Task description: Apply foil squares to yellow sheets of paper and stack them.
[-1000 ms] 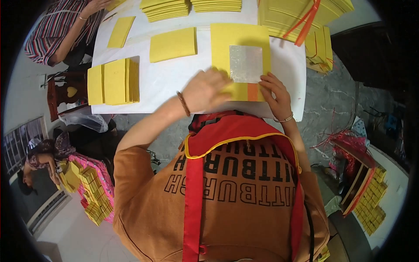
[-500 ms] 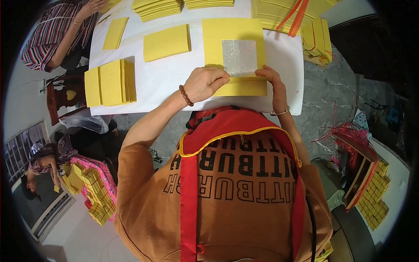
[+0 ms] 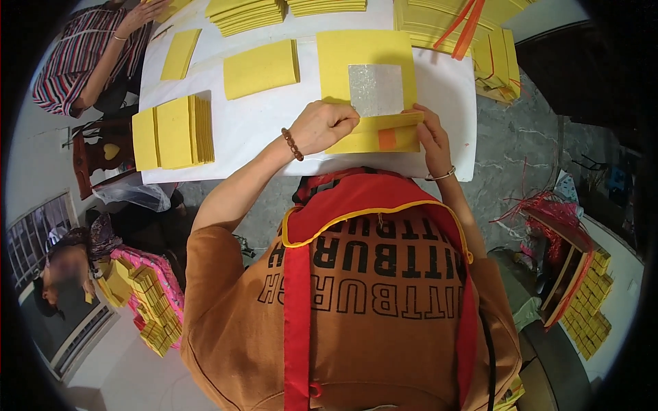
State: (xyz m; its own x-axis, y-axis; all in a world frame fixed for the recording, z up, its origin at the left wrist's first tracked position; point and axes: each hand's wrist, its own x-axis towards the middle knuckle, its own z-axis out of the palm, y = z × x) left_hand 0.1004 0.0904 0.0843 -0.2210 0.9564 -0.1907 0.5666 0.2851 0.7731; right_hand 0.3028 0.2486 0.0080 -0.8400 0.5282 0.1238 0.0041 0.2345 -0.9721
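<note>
A yellow paper sheet point(image 3: 367, 46) with a silver foil square point(image 3: 375, 89) on it lies on the table in front of me. Its near part is folded up in a flat strip, and an orange patch point(image 3: 387, 139) shows on the near side. My left hand point(image 3: 323, 128) is closed at the left end of the fold, thumb against the paper. At the right end, my right hand point(image 3: 433, 139) pinches the folded edge between thumb and fingers.
On the white table point(image 3: 264, 137), a folded yellow stack point(image 3: 262, 68) and a thicker stack point(image 3: 175, 131) stand to the left. Large yellow bundles with orange ribbon point(image 3: 468, 29) are at far right. A person in a striped top point(image 3: 86, 58) works at far left.
The folded strip has rolled slightly away from me, baring the orange patch and covering the foil's near edge. Both hands stay at the fold; the left has shifted slightly.
</note>
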